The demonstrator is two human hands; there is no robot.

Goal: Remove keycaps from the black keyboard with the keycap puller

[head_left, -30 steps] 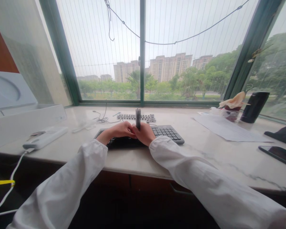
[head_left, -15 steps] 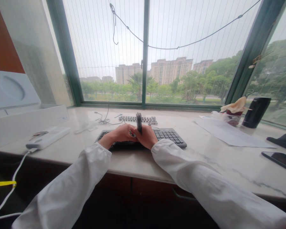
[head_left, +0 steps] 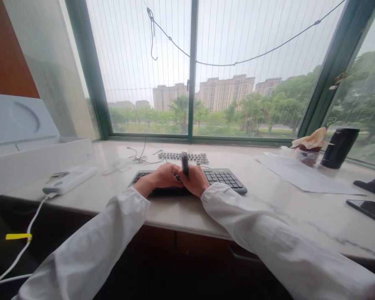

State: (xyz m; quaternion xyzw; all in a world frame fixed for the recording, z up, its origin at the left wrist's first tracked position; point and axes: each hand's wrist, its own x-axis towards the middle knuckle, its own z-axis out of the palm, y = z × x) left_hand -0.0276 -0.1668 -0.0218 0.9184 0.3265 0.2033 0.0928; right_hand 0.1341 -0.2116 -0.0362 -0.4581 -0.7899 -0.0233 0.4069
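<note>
A black keyboard (head_left: 227, 178) lies near the front of the desk, its middle covered by my hands. My right hand (head_left: 195, 179) is closed round a dark, narrow tool (head_left: 184, 163) whose rounded top sticks up from the fist; its lower part is hidden. Touching it from the left, my left hand (head_left: 164, 176) bends over the keyboard with its fingers curled in. What those fingers hold is hidden. Between the hands a small gap shows part of the keyboard. Several loose keycaps (head_left: 200, 158) stand in rows just behind it.
At left are a white power bank-like box (head_left: 69, 180) with a cable and an open white carton (head_left: 46, 162). A thin cable (head_left: 139, 159) lies behind. To the right are paper sheets (head_left: 295, 173), a black cylinder (head_left: 340, 148) and a phone (head_left: 368, 209).
The whole view has shifted slightly to the right. The tool's top sits a little lower above my right fist, its visible shape slightly changed. Both hands stay together over the keyboard.
</note>
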